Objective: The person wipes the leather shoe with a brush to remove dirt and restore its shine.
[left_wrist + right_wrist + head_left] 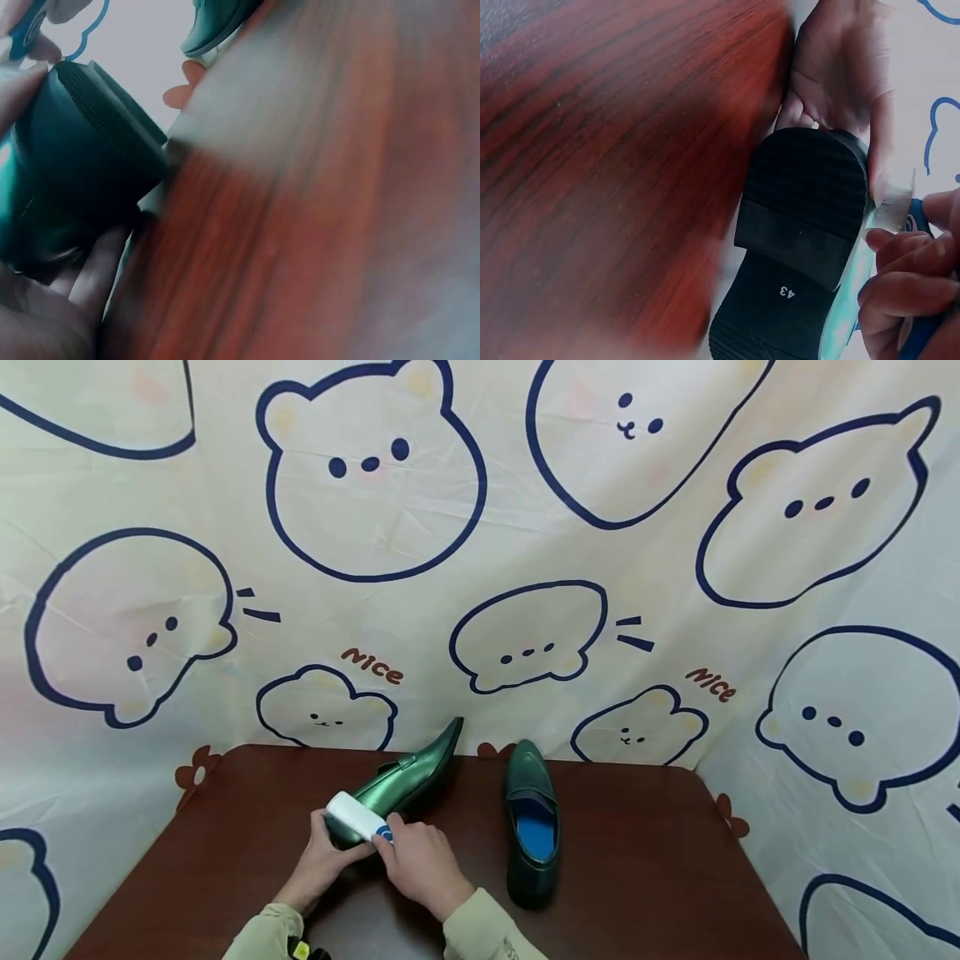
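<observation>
Green metallic loafer (405, 783) was held up over the desk (637, 852), rolled so its sole (802, 176), marked 43, showed to the right wrist camera. Left hand (318, 862) was clamped around the heel; right hand (423, 862) had its fingers curled on the blue handle of a white-headed tool (354, 815) (brush or roller, could not tell). Key relation: the shoe's long axis ran from the left hand away and rightward to the toe, with the white head lying crosswise at the heel end. Left hand was nearer the heel; toe was unsupported by either. Matching loafer (531, 785) stood upright rightward.
</observation>
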{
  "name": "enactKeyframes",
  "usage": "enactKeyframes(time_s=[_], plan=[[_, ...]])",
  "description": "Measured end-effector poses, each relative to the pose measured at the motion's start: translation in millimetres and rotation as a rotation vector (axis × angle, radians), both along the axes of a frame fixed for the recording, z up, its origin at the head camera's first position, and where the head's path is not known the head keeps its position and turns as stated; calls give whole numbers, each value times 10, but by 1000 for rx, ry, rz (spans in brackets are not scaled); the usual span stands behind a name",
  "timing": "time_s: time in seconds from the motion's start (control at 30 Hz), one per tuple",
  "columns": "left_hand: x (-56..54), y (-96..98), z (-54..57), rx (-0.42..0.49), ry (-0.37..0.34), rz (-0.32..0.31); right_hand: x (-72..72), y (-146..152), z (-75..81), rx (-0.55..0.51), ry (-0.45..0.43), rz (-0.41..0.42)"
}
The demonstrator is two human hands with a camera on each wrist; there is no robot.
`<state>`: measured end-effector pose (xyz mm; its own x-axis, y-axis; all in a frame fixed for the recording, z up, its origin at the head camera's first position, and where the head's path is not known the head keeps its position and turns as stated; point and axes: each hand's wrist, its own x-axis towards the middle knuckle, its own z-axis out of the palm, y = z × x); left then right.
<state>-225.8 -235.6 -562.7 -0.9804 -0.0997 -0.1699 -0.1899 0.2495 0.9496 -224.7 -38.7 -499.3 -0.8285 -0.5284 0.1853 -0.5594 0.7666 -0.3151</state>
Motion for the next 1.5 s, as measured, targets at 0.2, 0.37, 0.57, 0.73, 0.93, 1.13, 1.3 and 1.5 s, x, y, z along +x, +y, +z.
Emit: enactKeyframes(time_s=[0.2, 0.37, 0.57, 0.73, 0.93, 1.13, 1.3, 1.5], plan=[[16, -123, 20, -32, 38, -53, 66, -24, 4, 3, 41, 34], [52, -201, 33, -77, 101, -134, 165, -97, 19, 18, 46, 45], [94, -169, -46, -59, 92, -135, 220, -182, -41, 46, 76, 8], [114, -205, -73, -77, 95, -104, 233, -208, -69, 43, 126, 16], [99, -225, -37, -32, 139, -84, 120, -111, -93, 39, 200, 22], [46, -203, -39, 15, 172, -83, -138, 236, -71, -26, 231, -115], [35, -199, -43, 20, 187, -85, -163, 301, 8, -53, 228, -154], [65, -202, -64, -4, 236, -105, 80, 32, 22, -15, 221, 55]])
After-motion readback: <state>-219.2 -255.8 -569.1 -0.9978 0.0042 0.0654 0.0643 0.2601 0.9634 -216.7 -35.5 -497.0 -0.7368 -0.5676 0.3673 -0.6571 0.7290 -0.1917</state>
